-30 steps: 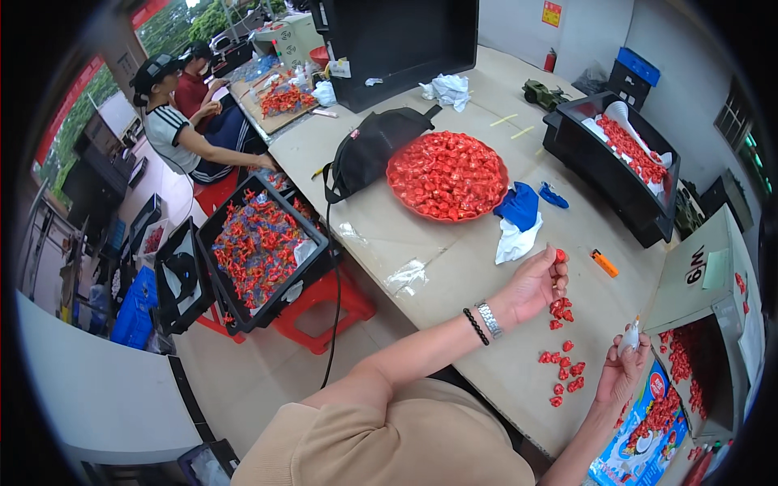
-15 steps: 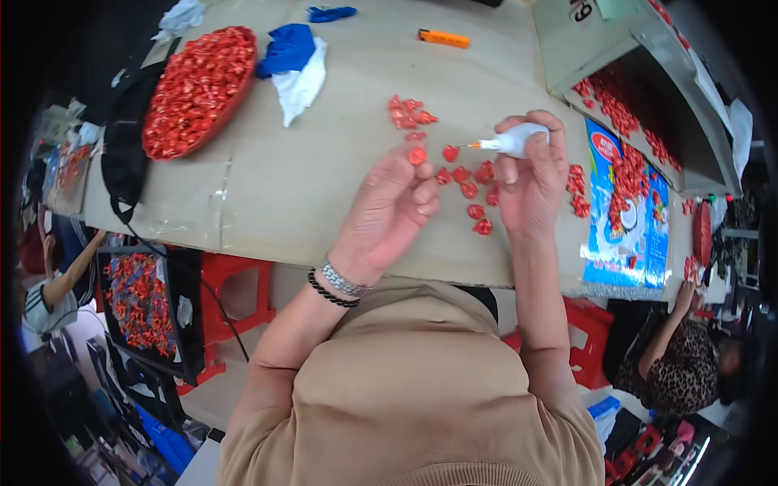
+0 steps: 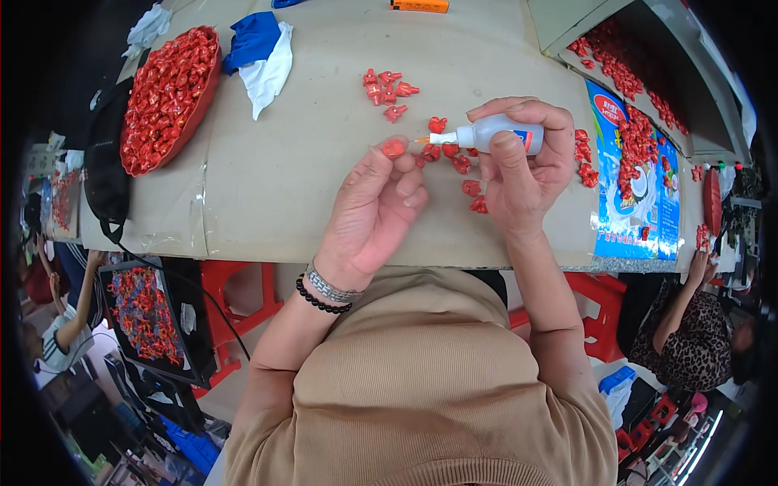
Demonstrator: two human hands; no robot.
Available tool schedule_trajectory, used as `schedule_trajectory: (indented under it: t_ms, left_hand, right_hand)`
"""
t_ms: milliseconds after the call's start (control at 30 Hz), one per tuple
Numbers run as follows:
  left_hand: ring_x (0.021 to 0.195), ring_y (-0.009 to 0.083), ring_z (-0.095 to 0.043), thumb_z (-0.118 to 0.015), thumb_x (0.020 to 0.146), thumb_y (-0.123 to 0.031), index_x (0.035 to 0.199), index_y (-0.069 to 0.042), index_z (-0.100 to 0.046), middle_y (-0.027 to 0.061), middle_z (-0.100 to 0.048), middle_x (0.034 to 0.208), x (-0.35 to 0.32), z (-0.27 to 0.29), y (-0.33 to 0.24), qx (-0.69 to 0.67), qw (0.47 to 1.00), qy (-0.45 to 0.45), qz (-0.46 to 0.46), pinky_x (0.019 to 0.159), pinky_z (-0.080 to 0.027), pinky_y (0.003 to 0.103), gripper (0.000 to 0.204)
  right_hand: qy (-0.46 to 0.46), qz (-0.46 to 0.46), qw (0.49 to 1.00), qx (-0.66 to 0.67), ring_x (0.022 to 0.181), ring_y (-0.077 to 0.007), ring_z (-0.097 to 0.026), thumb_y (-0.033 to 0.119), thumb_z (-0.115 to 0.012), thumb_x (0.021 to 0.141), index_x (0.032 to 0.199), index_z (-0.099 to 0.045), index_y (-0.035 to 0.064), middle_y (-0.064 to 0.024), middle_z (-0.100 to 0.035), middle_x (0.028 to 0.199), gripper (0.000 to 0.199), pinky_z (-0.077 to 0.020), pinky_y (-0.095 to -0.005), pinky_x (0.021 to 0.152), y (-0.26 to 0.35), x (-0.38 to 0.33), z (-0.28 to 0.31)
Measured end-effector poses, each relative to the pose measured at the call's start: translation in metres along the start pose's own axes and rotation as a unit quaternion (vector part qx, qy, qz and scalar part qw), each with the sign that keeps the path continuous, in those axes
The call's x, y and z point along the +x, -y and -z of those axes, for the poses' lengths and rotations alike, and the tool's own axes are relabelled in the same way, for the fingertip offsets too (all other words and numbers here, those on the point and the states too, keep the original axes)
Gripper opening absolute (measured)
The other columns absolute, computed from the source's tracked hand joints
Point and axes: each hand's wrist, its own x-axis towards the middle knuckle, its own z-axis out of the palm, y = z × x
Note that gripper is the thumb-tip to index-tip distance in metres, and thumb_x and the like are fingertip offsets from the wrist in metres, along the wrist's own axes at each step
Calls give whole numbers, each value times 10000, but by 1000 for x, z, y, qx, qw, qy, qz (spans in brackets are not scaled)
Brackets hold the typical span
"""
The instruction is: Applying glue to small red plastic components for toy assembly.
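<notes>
My left hand (image 3: 374, 206) pinches a small red plastic piece (image 3: 394, 148) between thumb and fingertips, just above the table. My right hand (image 3: 523, 162) grips a small white glue bottle (image 3: 486, 134) lying sideways, its orange nozzle pointing left at the red piece and almost touching it. Several more small red pieces (image 3: 387, 87) lie loose on the cardboard-covered table (image 3: 324, 178), some beyond my hands and some under them.
A red round tray (image 3: 166, 93) heaped with red pieces sits far left, beside a blue and white cloth (image 3: 261, 50). An orange lighter (image 3: 420, 6) lies at the far edge. A printed sheet with red pieces (image 3: 632, 170) is right. Other people sit at left and right.
The view has tipped further down and closer to my hands. The bottle's nozzle has come closer to the red piece held in my left hand.
</notes>
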Motion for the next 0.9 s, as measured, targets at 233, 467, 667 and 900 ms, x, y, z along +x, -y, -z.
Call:
schedule_trajectory:
  t_ms: [233,467,667,900]
  left_hand:
    - [715,138,-500,-559,940,-235,1106,-55,-597,37,-635,895,0,4,0,-20,1000,-3,0,669,-427,282,248]
    - [728,139,-501,-564,937,-236,1094,-60,-607,33,-627,892,0,3,0,-14,1000,0,5,684,-432,289,240]
    - [724,133,-500,-561,938,-241,1084,-59,-609,25,-619,885,0,3,0,-14,1000,2,9,683,-433,290,238]
    - [719,127,-499,-552,944,-247,1066,-60,-607,25,-620,884,1,2,0,-15,1000,0,15,685,-436,291,230]
  right_hand:
    - [21,41,998,-51,813,-156,-617,-50,-578,842,1026,-464,4,-150,-604,911,223,-528,-242,630,-2,-2,-3]
    - [18,37,997,-70,828,-162,-622,-59,-584,832,1022,-475,-2,-142,-600,925,226,-540,-248,651,-1,-2,-5]
    - [10,24,996,-84,841,-158,-628,-59,-595,820,1024,-490,-4,-124,-601,940,235,-545,-247,664,-2,-4,-5]
    - [6,24,995,-102,836,-157,-632,-48,-605,819,1015,-504,-3,-114,-600,942,225,-546,-250,665,-4,-4,-5]
